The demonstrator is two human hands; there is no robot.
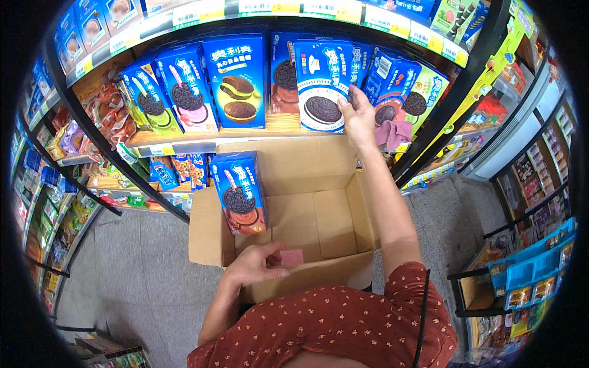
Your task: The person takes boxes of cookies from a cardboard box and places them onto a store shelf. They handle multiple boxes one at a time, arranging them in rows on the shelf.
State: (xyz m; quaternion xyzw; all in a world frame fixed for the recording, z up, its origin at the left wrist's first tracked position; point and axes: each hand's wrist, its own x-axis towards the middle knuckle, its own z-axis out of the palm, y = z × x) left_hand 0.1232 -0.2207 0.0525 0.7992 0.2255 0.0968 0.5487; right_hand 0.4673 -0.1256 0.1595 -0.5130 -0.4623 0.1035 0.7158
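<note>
My right hand (360, 115) grips the right edge of a blue-and-white Oreo biscuit box (322, 87) standing at the front of the shelf, thumb on its face. A purple cloth (394, 135) hangs beside my wrist, in front of other boxes. Below, my left hand (257, 264) holds the near wall of an open cardboard carton (294, 216). Close to its fingertips is a pink paper slip (291, 258); whether the fingers touch it I cannot tell. One blue-and-brown Oreo box (239, 193) stands upright at the carton's left side, its lower end inside.
Several more Oreo boxes (237, 83) line the wooden shelf (285, 123). A price-tag rail (322, 10) curves above, and black shelf posts (453, 96) rise at both sides. Bagged snacks (110, 112) sit at left. Blue trays (534, 271) stand at right above the grey floor (142, 267).
</note>
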